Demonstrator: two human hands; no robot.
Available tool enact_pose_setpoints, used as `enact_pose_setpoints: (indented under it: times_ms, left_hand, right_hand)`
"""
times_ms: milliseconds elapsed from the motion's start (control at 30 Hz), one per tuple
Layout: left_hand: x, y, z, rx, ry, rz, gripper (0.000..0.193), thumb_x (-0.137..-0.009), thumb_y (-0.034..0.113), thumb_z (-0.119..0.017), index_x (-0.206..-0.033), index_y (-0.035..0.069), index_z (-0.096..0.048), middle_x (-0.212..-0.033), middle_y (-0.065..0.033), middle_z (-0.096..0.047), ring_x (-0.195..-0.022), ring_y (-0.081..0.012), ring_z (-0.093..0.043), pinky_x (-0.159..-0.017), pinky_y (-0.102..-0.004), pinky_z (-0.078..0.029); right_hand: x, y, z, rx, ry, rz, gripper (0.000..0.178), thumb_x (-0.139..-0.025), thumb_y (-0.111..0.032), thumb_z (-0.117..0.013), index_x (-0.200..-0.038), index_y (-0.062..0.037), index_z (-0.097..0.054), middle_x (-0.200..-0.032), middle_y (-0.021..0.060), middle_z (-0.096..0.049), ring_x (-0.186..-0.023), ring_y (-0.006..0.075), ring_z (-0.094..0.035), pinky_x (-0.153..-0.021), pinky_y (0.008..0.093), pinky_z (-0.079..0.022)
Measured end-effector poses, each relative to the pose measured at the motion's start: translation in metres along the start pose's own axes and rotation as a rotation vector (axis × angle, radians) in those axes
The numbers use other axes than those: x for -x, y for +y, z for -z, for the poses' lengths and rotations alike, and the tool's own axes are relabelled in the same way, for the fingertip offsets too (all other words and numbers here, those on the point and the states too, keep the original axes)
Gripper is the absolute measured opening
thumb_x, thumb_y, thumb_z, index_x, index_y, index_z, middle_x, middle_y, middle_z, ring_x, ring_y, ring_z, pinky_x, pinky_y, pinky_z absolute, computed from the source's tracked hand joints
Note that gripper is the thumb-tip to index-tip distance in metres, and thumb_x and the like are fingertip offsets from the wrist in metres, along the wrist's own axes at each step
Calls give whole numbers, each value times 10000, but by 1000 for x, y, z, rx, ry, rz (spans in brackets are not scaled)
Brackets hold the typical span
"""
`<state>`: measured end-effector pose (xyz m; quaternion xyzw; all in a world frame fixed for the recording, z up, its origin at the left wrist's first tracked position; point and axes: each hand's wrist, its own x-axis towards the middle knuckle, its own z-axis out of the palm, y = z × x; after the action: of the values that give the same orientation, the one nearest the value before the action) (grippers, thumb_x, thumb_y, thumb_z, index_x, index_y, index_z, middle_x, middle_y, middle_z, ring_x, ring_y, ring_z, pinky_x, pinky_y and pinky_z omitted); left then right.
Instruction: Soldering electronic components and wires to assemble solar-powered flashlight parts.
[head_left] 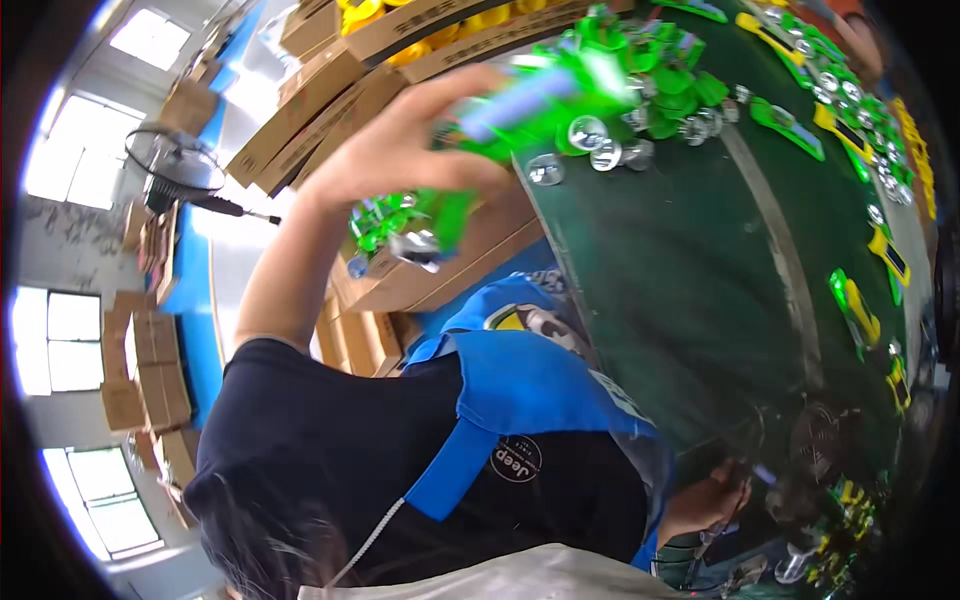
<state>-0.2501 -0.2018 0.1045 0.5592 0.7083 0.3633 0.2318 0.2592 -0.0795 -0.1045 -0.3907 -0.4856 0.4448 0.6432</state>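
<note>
My left hand (415, 145) is raised over a cardboard box (480, 250). Its fingers and thumb curl round a bright green plastic piece (545, 105) with a pale lavender strip, smeared by motion. Under this hand, more green pieces with clear round ends (395, 225) show at the box. A heap of green pieces (680, 90) with clear domes (605, 153) lies at the far side of the dark green tabletop (660, 270). At the lower right my right hand (718, 495) has its fingers curled near the table edge; what they hold, if anything, is too dim to make out.
Along the right stretch green-and-yellow pieces with dark panels (888, 252). Another person's arm (855, 40) reaches in at the top right. Cardboard trays with yellow parts (430, 40) stand at the back. A fan (175, 165) and stacked cartons (155, 370) are at the left.
</note>
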Motion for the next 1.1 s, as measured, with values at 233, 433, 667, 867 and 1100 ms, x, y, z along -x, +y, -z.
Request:
enact_pose_setpoints:
  times_ms: [233,433,667,867,1100]
  left_hand:
    - [139,-194,50,492,454,867,534,-802,297,-737,-1234,74,-515,-1061,-82,-603,-904,-154,-611,-742,-302,-525]
    - [208,-378,0,230,798,1119,581,-702,354,-814,-1104,14,-568,-968,-111,-660,-837,-209,-642,-702,-386,-537]
    - [148,-294,-12,-582,1029,1306,784,-838,595,-524,-1466,211,-253,-1458,-219,-270,-1347,-409,-234,-1088,-569,-155]
    - [8,-150,144,-991,1114,-82,570,-797,113,-632,-1337,119,-450,-1307,-149,-491,-1241,-327,-424,-1054,-474,-285]
    - [-156,-117,252,-1421,-9,-91,1263,-525,98,-870,-1505,344,-113,-1531,14,-282,-1409,-267,-247,-1108,-481,-272]
  right_hand:
    - [-4,-15,-7,427,24,11,344,-981,-291,-443,-1074,16,-568,-992,133,-583,-894,236,-567,-855,337,-456]
    - [-1,-4,1,87,-81,127,343,-954,-300,-483,-1082,15,-531,-984,140,-588,-872,212,-526,-798,336,-394]
    - [-20,15,21,917,-18,770,267,-892,-162,-622,-1080,19,-568,-1043,150,-607,-881,260,-589,-726,398,-506]
    - [-15,7,-1,459,51,262,239,-877,-175,-621,-995,30,-583,-939,156,-607,-767,253,-565,-662,379,-492]
    - [-10,2,-17,268,121,119,235,-859,-190,-621,-896,42,-601,-818,163,-606,-634,245,-537,-587,356,-475]
